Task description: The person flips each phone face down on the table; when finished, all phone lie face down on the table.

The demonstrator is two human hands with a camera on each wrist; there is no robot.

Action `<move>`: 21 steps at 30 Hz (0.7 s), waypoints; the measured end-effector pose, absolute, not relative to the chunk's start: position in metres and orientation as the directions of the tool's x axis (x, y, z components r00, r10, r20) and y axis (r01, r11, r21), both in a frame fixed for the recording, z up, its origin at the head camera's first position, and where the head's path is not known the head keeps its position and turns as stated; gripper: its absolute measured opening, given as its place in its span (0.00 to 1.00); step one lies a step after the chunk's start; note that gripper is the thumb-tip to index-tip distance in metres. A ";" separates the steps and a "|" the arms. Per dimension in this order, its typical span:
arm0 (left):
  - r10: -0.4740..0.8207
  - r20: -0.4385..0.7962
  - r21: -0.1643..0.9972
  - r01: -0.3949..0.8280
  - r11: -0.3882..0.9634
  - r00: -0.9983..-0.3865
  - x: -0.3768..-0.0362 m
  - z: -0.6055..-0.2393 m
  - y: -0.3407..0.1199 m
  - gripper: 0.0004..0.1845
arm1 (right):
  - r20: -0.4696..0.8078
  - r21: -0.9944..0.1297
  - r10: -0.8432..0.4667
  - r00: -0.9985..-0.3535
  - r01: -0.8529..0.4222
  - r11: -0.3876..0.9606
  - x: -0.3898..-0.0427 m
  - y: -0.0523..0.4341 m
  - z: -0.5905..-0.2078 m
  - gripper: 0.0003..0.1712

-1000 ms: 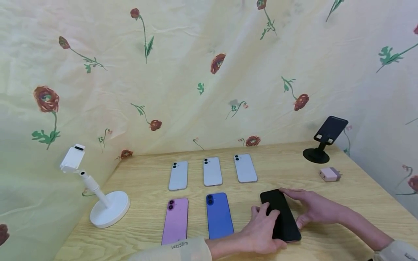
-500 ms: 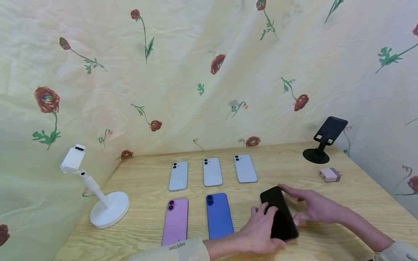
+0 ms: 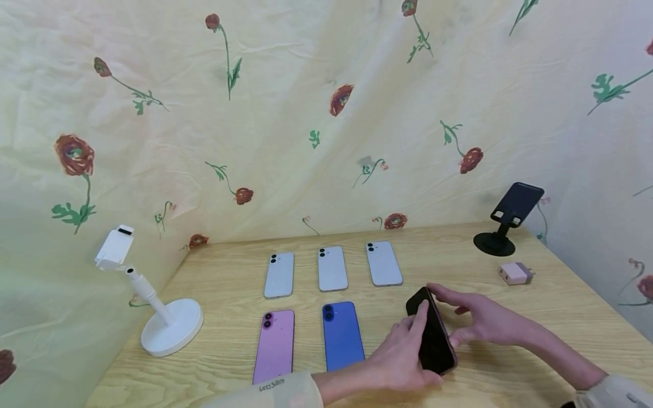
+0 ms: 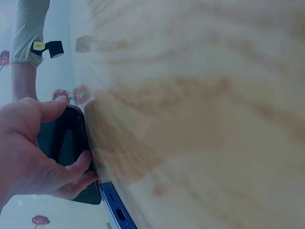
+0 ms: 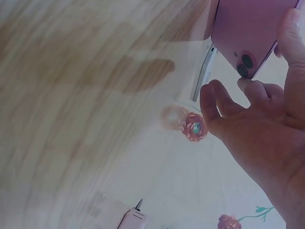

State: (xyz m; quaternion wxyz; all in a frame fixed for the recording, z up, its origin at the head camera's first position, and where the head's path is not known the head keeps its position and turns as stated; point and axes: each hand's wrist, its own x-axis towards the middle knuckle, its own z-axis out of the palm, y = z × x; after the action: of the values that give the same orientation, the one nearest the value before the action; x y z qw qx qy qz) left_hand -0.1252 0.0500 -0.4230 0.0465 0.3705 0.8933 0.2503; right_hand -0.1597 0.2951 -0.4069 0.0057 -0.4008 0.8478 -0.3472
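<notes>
A phone with a black screen and a pink back is held tilted over the table, its right edge raised and its screen facing up. My left hand grips it from the left, thumb at the near end and index finger stretched across the screen. Along its right side my right hand holds it, a finger at the far corner and the thumb lower on the edge. A blue phone and a purple phone lie back up to the left.
Three white phones lie in a row farther back. A white phone stand is at the left, a black phone stand at the back right. Near that stand lies a pink charger plug. A floral cloth hangs behind the table.
The black-screened phone has tilted up along its right edge and shifted slightly left. My right hand moved left with it, and my left index finger has straightened across the screen.
</notes>
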 end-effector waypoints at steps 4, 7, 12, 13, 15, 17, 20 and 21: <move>0.721 0.142 0.477 0.685 0.550 -0.678 -0.128 -0.423 0.047 0.64 | 0.263 -0.608 -0.687 -0.677 -0.670 0.427 -0.159 0.291 -0.404 0.60; 0.730 0.146 0.464 0.698 0.545 -0.667 -0.130 -0.423 0.046 0.63 | 0.265 -0.607 -0.688 -0.676 -0.671 0.425 -0.159 0.289 -0.403 0.60; 0.730 0.131 0.459 0.693 0.555 -0.671 -0.131 -0.422 0.045 0.61 | 0.260 -0.603 -0.682 -0.684 -0.666 0.439 -0.160 0.288 -0.403 0.59; 0.731 0.129 0.463 0.692 0.554 -0.670 -0.131 -0.422 0.045 0.60 | 0.257 -0.604 -0.680 -0.687 -0.663 0.441 -0.160 0.287 -0.402 0.59; 0.733 0.127 0.481 0.688 0.544 -0.668 -0.132 -0.421 0.044 0.59 | 0.256 -0.609 -0.678 -0.689 -0.660 0.440 -0.160 0.287 -0.402 0.59; 0.737 0.133 0.498 0.687 0.529 -0.663 -0.132 -0.421 0.042 0.59 | 0.254 -0.616 -0.678 -0.690 -0.655 0.437 -0.160 0.285 -0.402 0.59; 0.743 0.147 0.526 0.688 0.500 -0.653 -0.133 -0.422 0.041 0.57 | 0.252 -0.622 -0.683 -0.686 -0.655 0.429 -0.159 0.283 -0.401 0.59; 0.743 0.152 0.530 0.689 0.495 -0.651 -0.133 -0.422 0.040 0.57 | 0.253 -0.621 -0.687 -0.681 -0.659 0.424 -0.159 0.282 -0.400 0.58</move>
State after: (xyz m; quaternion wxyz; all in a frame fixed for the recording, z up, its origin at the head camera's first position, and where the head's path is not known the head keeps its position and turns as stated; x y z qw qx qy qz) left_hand -0.1334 0.0404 -0.4221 0.0482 0.4147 0.8633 0.2837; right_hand -0.1592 0.2817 -0.4004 0.0196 -0.3986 0.8437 -0.3590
